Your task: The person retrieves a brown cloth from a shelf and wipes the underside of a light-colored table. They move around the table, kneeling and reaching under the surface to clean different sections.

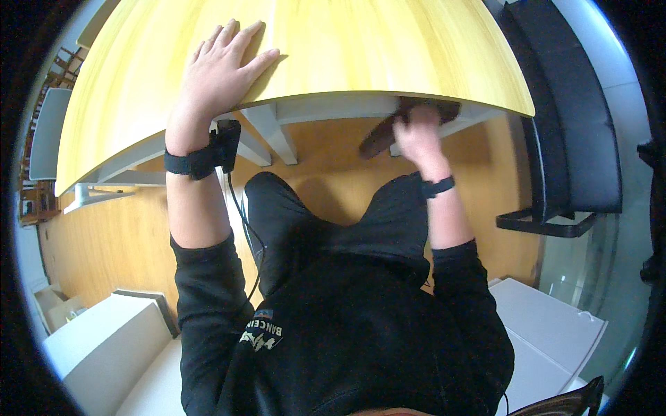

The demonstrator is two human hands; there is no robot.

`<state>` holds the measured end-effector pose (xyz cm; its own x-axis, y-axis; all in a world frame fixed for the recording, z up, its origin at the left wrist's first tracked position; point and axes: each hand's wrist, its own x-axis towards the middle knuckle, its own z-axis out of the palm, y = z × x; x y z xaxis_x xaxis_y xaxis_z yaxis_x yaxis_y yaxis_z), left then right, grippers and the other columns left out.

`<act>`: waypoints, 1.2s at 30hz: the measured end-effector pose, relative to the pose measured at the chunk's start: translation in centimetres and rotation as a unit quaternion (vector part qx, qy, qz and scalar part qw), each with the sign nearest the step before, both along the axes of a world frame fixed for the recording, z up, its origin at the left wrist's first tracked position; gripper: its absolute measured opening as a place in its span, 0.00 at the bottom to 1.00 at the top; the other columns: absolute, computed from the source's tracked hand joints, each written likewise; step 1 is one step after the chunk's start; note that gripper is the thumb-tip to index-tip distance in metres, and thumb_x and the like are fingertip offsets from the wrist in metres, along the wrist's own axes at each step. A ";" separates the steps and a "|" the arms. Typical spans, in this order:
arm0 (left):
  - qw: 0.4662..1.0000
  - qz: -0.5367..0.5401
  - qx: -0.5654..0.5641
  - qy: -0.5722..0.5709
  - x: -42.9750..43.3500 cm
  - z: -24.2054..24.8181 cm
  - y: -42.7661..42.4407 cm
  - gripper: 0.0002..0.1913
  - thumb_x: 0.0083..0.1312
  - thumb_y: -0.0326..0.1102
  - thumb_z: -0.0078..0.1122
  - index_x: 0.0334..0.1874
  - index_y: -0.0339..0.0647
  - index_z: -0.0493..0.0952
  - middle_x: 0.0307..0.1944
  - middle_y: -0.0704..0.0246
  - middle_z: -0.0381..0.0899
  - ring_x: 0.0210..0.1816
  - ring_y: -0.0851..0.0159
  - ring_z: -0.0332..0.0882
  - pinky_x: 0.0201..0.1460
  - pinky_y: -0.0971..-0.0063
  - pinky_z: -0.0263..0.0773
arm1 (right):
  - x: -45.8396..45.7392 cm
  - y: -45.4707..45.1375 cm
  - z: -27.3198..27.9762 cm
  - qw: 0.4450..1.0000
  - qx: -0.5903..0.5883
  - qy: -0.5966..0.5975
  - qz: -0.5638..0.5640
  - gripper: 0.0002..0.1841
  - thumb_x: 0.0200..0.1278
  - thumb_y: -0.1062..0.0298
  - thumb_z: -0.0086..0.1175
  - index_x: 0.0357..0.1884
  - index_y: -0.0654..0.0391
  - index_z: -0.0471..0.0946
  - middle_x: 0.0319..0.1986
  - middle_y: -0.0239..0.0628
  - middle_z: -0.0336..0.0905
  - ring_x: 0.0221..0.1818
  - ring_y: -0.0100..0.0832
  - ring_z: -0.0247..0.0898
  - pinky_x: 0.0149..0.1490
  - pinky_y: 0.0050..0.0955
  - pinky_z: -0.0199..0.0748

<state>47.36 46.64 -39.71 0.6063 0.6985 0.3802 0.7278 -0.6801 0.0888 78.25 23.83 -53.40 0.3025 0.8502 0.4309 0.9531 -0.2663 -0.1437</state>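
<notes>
My left hand (218,73) lies palm down on the yellow wood-grain tabletop (354,47), fingers spread, with nothing in it. Below the table's near edge, my right hand (420,136) is curled around a dark brown object (380,138). Motion blurs both the hand and the object, and its exact kind is unclear. The tabletop's edge hides part of the object, which slants down to the left. A black strap with a small device (227,144) circles my left wrist, a cable running down from it. Another black band (438,187) is on my right wrist.
Pale table legs (278,135) stand under the near edge, in front of my knees. A black padded bench (577,114) flanks the table on the right. White seat parts (112,333) are beside me, and a grey chair (50,132) stands at far left.
</notes>
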 end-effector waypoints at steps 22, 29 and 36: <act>1.000 0.003 -0.002 0.015 -0.1 0.3 0.1 0.36 0.73 0.68 0.54 0.80 0.63 0.70 0.83 0.55 0.61 0.84 0.47 0.54 0.84 0.55 0.55 | 11.7 -5.5 -1.8 0.988 -0.078 -0.124 -0.058 0.30 0.67 0.52 0.56 0.64 0.64 0.79 0.60 0.63 0.77 0.66 0.62 0.69 0.74 0.57 0.64; 1.000 0.011 0.013 0.023 0.0 0.0 0.2 0.39 0.72 0.75 0.47 0.80 0.64 0.70 0.82 0.57 0.63 0.84 0.49 0.56 0.85 0.55 0.54 | 6.6 -2.9 -2.5 0.725 0.190 0.662 0.015 0.27 0.77 0.52 0.43 0.64 0.62 0.77 0.60 0.52 0.81 0.63 0.49 0.75 0.71 0.50 0.69; 1.000 0.002 0.025 0.013 -0.2 -0.6 0.9 0.40 0.72 0.77 0.45 0.79 0.63 0.71 0.82 0.59 0.64 0.83 0.50 0.58 0.85 0.55 0.54 | -3.8 -0.6 1.8 0.345 0.352 0.866 0.087 0.29 0.67 0.43 0.47 0.57 0.57 0.81 0.51 0.43 0.85 0.53 0.49 0.80 0.55 0.51 0.79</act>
<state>47.15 47.59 -40.27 0.6135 0.6817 0.3986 0.7324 -0.6799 0.0356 74.40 23.23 -51.56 0.5955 0.7895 -0.1485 -0.7307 0.4555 -0.5085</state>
